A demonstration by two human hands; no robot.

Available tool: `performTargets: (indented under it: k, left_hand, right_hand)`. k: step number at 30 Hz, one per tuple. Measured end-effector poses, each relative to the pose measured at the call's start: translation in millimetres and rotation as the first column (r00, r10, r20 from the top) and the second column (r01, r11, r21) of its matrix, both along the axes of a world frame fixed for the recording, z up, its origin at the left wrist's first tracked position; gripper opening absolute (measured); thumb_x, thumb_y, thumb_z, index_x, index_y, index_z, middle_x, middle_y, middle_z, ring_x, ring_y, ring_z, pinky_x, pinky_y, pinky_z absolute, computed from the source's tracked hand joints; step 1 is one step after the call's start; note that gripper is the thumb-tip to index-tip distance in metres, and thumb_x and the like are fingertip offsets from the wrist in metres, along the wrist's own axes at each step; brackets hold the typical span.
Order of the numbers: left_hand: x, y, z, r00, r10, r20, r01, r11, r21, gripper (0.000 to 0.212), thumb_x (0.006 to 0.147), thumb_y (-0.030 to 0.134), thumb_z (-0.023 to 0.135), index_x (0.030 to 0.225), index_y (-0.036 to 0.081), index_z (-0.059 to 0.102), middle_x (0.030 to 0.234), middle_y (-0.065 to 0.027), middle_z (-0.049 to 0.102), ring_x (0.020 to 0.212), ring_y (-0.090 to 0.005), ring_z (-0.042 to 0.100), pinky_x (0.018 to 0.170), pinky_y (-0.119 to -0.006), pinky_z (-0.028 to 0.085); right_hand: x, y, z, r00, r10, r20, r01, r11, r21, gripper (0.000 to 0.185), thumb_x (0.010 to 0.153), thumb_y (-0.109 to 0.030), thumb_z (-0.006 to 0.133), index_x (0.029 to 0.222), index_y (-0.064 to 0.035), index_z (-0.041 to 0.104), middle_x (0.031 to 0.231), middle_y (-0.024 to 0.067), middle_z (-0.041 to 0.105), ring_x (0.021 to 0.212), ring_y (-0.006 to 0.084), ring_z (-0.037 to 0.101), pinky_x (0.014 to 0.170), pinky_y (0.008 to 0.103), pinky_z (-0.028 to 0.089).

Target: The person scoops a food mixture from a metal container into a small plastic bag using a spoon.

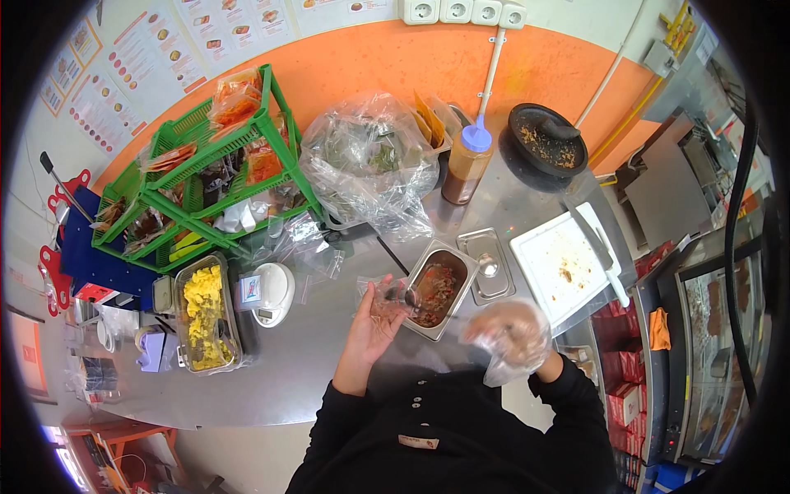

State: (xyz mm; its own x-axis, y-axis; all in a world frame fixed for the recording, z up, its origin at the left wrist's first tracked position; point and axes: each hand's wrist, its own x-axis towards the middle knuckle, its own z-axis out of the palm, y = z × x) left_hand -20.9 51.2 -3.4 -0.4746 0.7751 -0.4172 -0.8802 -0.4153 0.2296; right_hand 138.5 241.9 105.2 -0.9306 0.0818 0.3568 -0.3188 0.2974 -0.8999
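Note:
My left hand (378, 318), bare, holds a small clear plastic bag (386, 291) at the near left side of a steel food pan (467, 272). Chopped meat with red chilli pieces (439, 283) lies in the pan. A dark spoon-like utensil (408, 297) shows at the bag, over the pan's left edge; its handle is hard to follow. To the pan's right is my right hand (515, 336), wrapped in clear plastic and blurred by motion. Its fingers look curled, but whether they grip anything cannot be made out. A steel lid (497, 281) lies beside the pan.
A white cutting board (537, 247) bears a knife (592, 238). Behind stand a sauce bottle (467, 163), a stone mortar (518, 136), a large plastic bag (364, 154) and green crates (216, 179). Leftward are a kitchen scale (281, 290) and a container of yellow food (203, 309).

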Motion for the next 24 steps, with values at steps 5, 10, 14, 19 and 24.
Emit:
performTargets:
  k: [5,10,14,19,24]
  left_hand:
    - [1.4,0.2,6.1,0.999,-0.017,-0.045,0.016,1.000,-0.020,0.040,0.094,0.039,0.047,0.123,0.012,0.050,0.125,-0.0104,0.055,0.104,-0.0242,0.060,0.089,-0.036,0.052]
    - [2.5,1.8,10.2,0.999,0.016,-0.031,-0.017,1.000,-0.022,0.037,0.096,0.038,0.045,0.121,0.012,0.051,0.127,-0.0082,0.053,0.107,-0.0280,0.058,0.085,-0.037,0.055]
    - [3.0,-4.3,5.4,0.996,0.051,-0.075,-0.052,0.999,-0.009,0.042,0.096,0.039,0.044,0.127,0.011,0.047,0.133,-0.0095,0.048,0.118,-0.0283,0.051,0.095,-0.037,0.047]
    - [-0.4,-5.8,3.2,0.983,0.161,-0.093,-0.161,0.987,0.003,0.040,0.096,0.038,0.044,0.126,0.012,0.048,0.135,-0.0090,0.047,0.120,-0.0288,0.049,0.097,-0.037,0.046]
    - [-0.4,5.5,14.7,0.970,0.202,-0.134,-0.205,0.979,-0.013,0.037,0.096,0.037,0.044,0.123,0.013,0.051,0.135,-0.0085,0.046,0.122,-0.0284,0.047,0.099,-0.037,0.043]
  right_hand:
    - [6.0,-3.5,-11.2,0.949,-0.277,0.152,0.316,0.843,-0.436,0.029,0.098,-0.024,0.043,0.087,0.0006,0.053,0.072,0.0123,0.060,0.067,0.0184,0.063,0.065,0.0323,0.051]
    - [1.7,1.7,-13.8,0.829,-0.512,0.224,0.553,0.694,-0.461,0.036,0.099,-0.035,0.038,0.088,-0.0030,0.051,0.057,0.0079,0.055,0.051,0.0156,0.055,0.052,0.0258,0.043]
    - [7.8,9.9,-25.0,0.727,-0.604,0.326,0.653,0.462,-0.600,0.037,0.096,-0.039,0.045,0.086,-0.0037,0.050,0.053,0.0060,0.050,0.047,0.0143,0.048,0.049,0.0264,0.042]
    - [14.3,36.6,-55.4,0.712,-0.653,0.256,0.621,0.417,-0.663,0.037,0.097,-0.038,0.045,0.085,-0.0036,0.052,0.052,0.0046,0.050,0.046,0.0122,0.048,0.046,0.0260,0.042]
    - [-6.9,42.9,-95.5,0.817,-0.476,0.326,0.549,0.814,-0.190,0.032,0.099,-0.030,0.042,0.089,-0.0061,0.061,0.054,0.0030,0.056,0.048,0.0099,0.054,0.048,0.0230,0.043]
